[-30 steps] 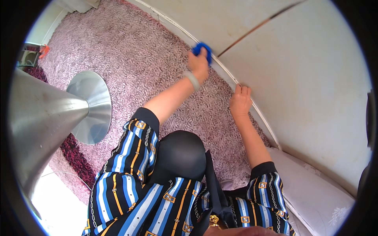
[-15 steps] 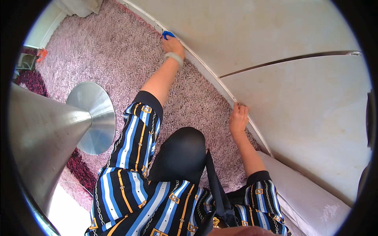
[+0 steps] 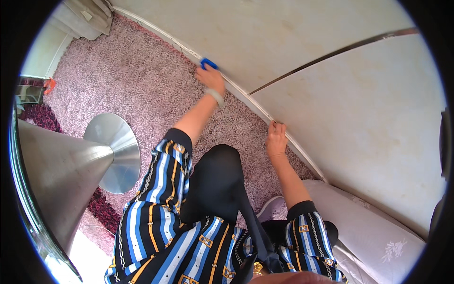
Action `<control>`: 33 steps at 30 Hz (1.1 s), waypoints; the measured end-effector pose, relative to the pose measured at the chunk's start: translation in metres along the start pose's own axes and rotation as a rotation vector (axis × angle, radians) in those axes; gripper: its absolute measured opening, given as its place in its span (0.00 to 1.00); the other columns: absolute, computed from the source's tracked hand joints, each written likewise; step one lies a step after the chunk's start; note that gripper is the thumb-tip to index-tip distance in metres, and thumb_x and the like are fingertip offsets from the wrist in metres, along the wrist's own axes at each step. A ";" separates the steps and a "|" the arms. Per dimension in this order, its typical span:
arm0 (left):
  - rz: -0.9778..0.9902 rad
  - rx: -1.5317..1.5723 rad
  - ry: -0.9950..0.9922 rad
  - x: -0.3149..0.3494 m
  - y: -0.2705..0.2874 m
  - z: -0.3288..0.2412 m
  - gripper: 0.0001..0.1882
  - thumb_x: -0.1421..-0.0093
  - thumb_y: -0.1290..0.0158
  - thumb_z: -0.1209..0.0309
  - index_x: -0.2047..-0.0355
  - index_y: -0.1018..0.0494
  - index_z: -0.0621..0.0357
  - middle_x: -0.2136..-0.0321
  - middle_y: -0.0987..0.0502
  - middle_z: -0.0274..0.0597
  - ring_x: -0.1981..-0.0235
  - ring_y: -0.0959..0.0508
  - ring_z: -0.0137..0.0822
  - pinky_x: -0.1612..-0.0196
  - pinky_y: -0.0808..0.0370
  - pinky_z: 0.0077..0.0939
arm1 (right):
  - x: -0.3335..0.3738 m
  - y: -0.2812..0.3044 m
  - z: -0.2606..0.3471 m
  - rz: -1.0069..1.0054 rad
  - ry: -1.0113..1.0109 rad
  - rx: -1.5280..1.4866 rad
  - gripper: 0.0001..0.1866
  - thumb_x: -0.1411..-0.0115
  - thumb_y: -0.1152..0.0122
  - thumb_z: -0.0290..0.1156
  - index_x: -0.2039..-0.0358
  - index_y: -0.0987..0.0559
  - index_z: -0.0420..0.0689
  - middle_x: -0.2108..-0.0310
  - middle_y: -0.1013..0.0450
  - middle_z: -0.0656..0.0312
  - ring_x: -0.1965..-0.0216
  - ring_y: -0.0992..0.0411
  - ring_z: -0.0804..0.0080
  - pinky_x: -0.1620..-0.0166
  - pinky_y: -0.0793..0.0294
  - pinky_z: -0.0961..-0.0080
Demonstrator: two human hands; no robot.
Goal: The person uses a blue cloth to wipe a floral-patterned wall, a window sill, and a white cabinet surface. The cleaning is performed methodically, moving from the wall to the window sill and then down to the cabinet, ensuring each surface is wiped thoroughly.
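My left hand [image 3: 211,79], with a pale bangle [image 3: 215,97] at its wrist, is closed on a small blue object [image 3: 208,63] of a kind I cannot make out. It holds this against the narrow white skirting strip [image 3: 242,96] where wall and carpet meet. Farther along the same strip, on the near right, my right hand [image 3: 276,138] has its fingers bent and pressed together at the strip's edge. Whether something thin is pinched there is hidden.
Shaggy pink carpet [image 3: 142,71] covers the floor. A metal pedestal [image 3: 66,156] with a round base [image 3: 124,151] stands on the left. The cream wall panel [image 3: 340,104] rises on the right, above a pale padded cushion [image 3: 364,222]. A curtain [image 3: 92,21] hangs far left.
My left hand has come back along the skirting with the blue object, closer to my right hand. The right hand stays at about the same spot, and the view has shifted slightly.
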State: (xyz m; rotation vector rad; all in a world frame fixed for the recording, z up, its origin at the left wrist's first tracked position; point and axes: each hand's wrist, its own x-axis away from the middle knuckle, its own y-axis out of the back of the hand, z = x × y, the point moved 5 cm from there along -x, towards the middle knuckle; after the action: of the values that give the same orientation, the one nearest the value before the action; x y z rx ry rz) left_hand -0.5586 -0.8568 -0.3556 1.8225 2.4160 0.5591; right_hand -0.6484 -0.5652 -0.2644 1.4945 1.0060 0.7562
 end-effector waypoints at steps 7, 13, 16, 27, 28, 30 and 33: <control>-0.019 -0.173 -0.034 -0.069 0.015 -0.012 0.19 0.36 0.55 0.66 0.59 0.30 0.76 0.58 0.27 0.73 0.57 0.26 0.68 0.51 0.30 0.54 | 0.000 0.016 0.011 -0.031 0.040 -0.016 0.23 0.51 0.41 0.19 0.52 0.25 0.32 0.61 0.31 0.53 0.52 0.33 0.54 0.66 0.18 0.70; 0.605 -0.779 -0.165 0.118 -0.020 0.020 0.22 0.38 0.50 0.65 0.49 0.32 0.70 0.52 0.29 0.68 0.52 0.29 0.65 0.48 0.30 0.50 | 0.010 0.007 0.014 -0.023 0.126 -0.025 0.24 0.52 0.41 0.20 0.52 0.25 0.31 0.61 0.31 0.52 0.52 0.34 0.53 0.64 0.19 0.70; 1.042 -0.953 -0.348 0.184 0.001 -0.018 0.22 0.41 0.45 0.66 0.51 0.29 0.70 0.50 0.30 0.64 0.49 0.29 0.61 0.47 0.28 0.45 | 0.011 -0.002 0.014 -0.036 0.091 -0.007 0.23 0.51 0.40 0.22 0.52 0.26 0.30 0.61 0.31 0.50 0.52 0.34 0.53 0.61 0.20 0.68; 0.705 0.117 0.450 0.171 -0.009 -0.004 0.22 0.40 0.52 0.71 0.48 0.38 0.71 0.54 0.26 0.59 0.62 0.22 0.51 0.62 0.23 0.42 | 0.008 0.025 -0.002 -0.142 -0.076 -0.650 0.17 0.43 0.44 0.20 0.52 0.27 0.32 0.58 0.26 0.47 0.56 0.25 0.54 0.57 0.20 0.63; 0.635 0.256 0.558 0.179 -0.002 -0.027 0.21 0.40 0.52 0.72 0.49 0.39 0.71 0.55 0.26 0.58 0.64 0.21 0.49 0.64 0.23 0.43 | 0.007 0.015 -0.012 -0.117 -0.280 -1.026 0.16 0.42 0.44 0.21 0.52 0.27 0.32 0.58 0.25 0.48 0.57 0.24 0.56 0.58 0.20 0.65; 0.742 0.414 0.470 0.200 0.026 -0.074 0.05 0.42 0.56 0.79 0.66 0.31 0.65 0.72 0.26 0.49 0.71 0.23 0.45 0.69 0.22 0.44 | 0.005 0.013 -0.018 -0.022 -0.687 -1.770 0.14 0.38 0.43 0.23 0.52 0.27 0.32 0.60 0.25 0.52 0.59 0.23 0.61 0.58 0.20 0.68; 0.908 0.508 0.402 0.204 0.066 -0.097 0.07 0.41 0.57 0.82 0.62 0.31 0.67 0.67 0.25 0.51 0.70 0.23 0.46 0.62 0.18 0.47 | 0.016 0.023 -0.008 0.039 -0.869 -2.125 0.19 0.37 0.41 0.25 0.48 0.31 0.31 0.56 0.27 0.52 0.58 0.23 0.62 0.55 0.19 0.67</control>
State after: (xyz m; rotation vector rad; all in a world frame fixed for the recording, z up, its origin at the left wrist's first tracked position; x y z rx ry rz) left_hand -0.5843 -0.6736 -0.2105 3.3283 1.8843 0.3745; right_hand -0.6444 -0.5478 -0.2418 -0.1961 -0.6168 0.5812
